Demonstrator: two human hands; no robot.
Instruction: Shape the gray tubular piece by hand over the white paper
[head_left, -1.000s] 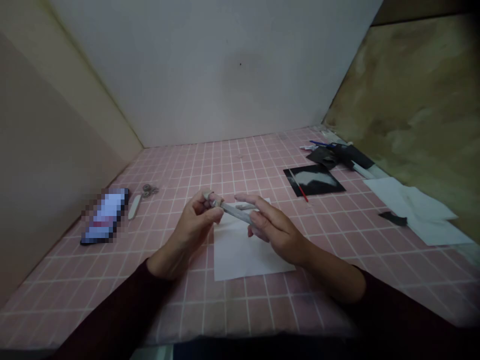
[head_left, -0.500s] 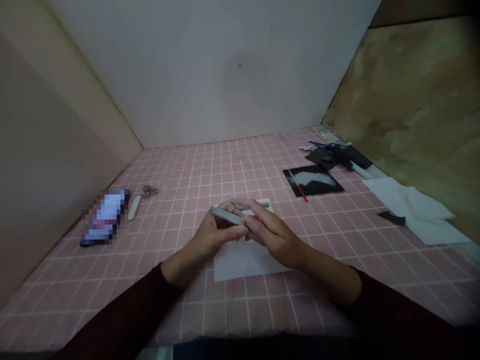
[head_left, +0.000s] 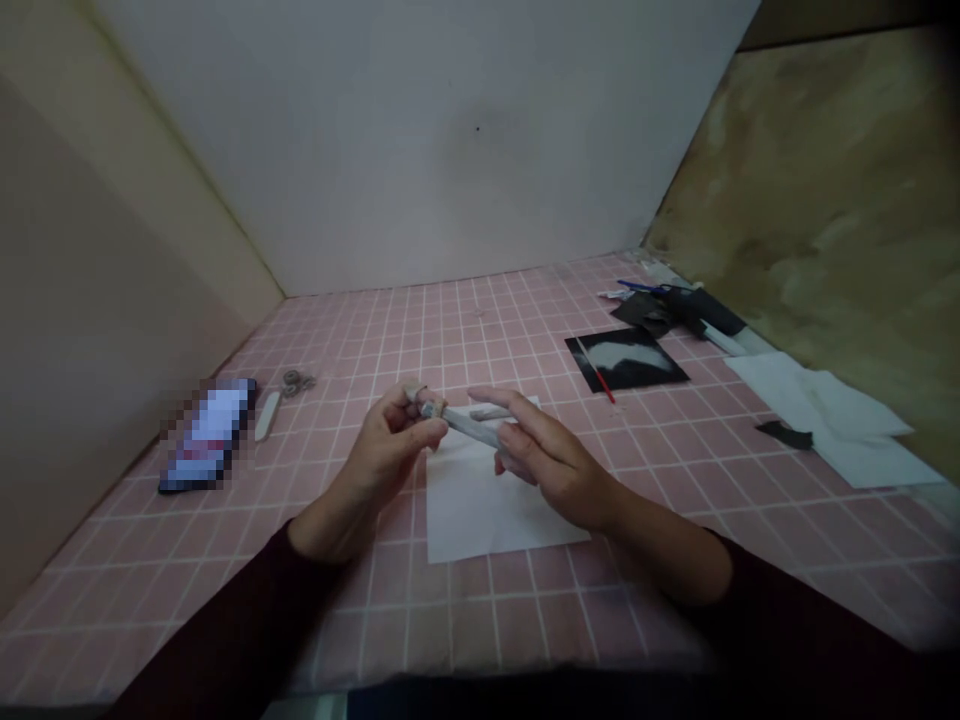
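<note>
— Hands first: how many, and what do they carry?

— Two, both the person's own. The left hand (head_left: pixel 386 447) pinches one end of a slim grey stick (head_left: pixel 466 426) between thumb and fingertips, its grip pressed tight on that end. The right hand (head_left: pixel 555 465) supports the other end with fingers (head_left: pixel 499 400) stretched almost flat, so its grip is loose on the stick rather than curled round it.

— One stick only?

— One in the hands, held just above a single white sheet (head_left: pixel 480 500) that lies on the pink tiled desk (head_left: pixel 420 320). A second short grey piece (head_left: pixel 491 411) lies at the sheet's far edge, just past the right fingertips. What either piece is made of I cannot tell.

— And around them?

— To the left, one blurred-out flat object (head_left: pixel 206 432), with one small pale oblong item (head_left: pixel 267 414) and a little metal ring cluster (head_left: pixel 298 381) beside it. To the right, one black card (head_left: pixel 626 360) with a thin red-tipped stick (head_left: pixel 598 371) across its corner, a pile of dark things (head_left: pixel 679 307) by the wall, a spread of white papers (head_left: pixel 832 415) and one small black scrap (head_left: pixel 784 435) on them.

— Anything blocking the hands?

— Nothing lies between them; all these things sit well apart from the sheet.
</note>
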